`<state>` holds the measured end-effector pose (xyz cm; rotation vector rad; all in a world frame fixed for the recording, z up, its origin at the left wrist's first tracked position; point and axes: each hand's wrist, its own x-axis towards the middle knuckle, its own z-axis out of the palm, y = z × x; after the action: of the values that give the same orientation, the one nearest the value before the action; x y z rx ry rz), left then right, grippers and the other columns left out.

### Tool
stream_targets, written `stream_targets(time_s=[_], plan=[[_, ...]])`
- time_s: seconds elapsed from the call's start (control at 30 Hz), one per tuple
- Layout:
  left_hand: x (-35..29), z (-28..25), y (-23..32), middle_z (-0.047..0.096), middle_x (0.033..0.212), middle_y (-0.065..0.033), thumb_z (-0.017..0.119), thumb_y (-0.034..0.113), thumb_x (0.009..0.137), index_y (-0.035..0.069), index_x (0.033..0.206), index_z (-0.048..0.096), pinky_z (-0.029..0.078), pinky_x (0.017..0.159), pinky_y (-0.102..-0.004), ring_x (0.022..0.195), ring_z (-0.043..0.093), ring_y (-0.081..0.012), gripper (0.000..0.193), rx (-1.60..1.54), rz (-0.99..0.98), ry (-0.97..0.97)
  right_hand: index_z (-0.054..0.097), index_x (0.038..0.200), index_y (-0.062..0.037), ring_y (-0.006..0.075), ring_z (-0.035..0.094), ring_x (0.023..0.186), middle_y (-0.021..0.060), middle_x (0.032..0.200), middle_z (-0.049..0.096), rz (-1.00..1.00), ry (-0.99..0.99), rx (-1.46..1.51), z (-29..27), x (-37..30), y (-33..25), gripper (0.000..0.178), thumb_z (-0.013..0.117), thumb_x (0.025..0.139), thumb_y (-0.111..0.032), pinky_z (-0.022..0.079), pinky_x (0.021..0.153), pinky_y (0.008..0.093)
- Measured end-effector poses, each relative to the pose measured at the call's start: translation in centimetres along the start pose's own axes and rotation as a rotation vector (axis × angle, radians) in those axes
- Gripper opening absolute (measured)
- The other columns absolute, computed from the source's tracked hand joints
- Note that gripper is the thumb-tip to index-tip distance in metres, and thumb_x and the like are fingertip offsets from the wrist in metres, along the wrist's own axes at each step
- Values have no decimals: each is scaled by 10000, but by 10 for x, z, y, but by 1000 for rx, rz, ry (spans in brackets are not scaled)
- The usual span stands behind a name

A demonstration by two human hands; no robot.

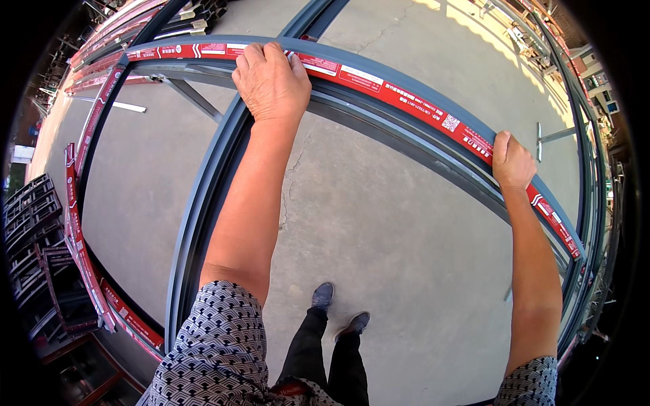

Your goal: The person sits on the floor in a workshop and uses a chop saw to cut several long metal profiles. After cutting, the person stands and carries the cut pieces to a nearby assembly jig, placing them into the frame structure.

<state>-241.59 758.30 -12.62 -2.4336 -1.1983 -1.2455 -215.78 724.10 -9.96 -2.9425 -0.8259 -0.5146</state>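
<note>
A large grey metal window frame (186, 233) spreads out before me, its far rail covered with red printed protective tape (399, 97). Both my arms reach forward to that rail. My left hand (274, 84) is closed over it, close to where an upright bar meets it. Farther right, my right hand (512, 161) grips the same rail, its fingers wrapped over the top and partly hidden. The frame's left side piece (101, 122) also carries red tape. Through the open panels the concrete floor shows.
Stacked dark frames (30, 230) lie at the left, beside a red-taped profile (76, 216). Bundled profiles (193, 17) rest at the far left. More grey frame bars (583, 135) stand along the right. My shoes (323, 296) are on the concrete floor (399, 243).
</note>
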Motion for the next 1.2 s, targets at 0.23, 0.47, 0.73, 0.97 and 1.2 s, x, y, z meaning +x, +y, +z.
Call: stream_targets(time_s=[0.23,0.47,0.73,0.97,1.2], plan=[[13,-2,-2,652,1101,-156,705,198,910,35,1024,745,497,907,-451,1052,591,-353,203,68,-82,-117,756,929,-126,483,696,872,231,863,734,25,-21,24,-3,0,-1,548,360,1016,-494,548,802,568],[1,-5,-9,657,1050,-127,703,148,907,66,960,736,463,938,-449,1028,598,-327,103,-43,80,-139,759,945,-136,481,701,876,228,870,739,41,-44,22,-2,0,-2,548,354,1016,-498,551,804,566],[-16,-23,-3,661,961,-121,744,85,866,43,887,693,439,959,-467,996,614,-345,69,-295,150,-115,763,949,-134,482,704,861,228,877,741,28,-21,9,0,2,0,547,354,1016,-491,557,796,564],[-58,-37,37,644,897,-105,762,99,867,51,905,630,492,842,-441,925,629,-330,146,-581,112,-217,765,943,-133,475,709,851,222,875,742,17,2,-23,0,-1,1,538,356,1015,-475,562,786,566],[-176,-105,102,679,880,-107,747,198,922,48,880,618,543,803,-417,861,662,-313,203,-823,48,-856,754,933,-138,455,716,836,200,883,747,2,14,20,-3,-7,-6,510,368,1012,-463,572,779,552]])
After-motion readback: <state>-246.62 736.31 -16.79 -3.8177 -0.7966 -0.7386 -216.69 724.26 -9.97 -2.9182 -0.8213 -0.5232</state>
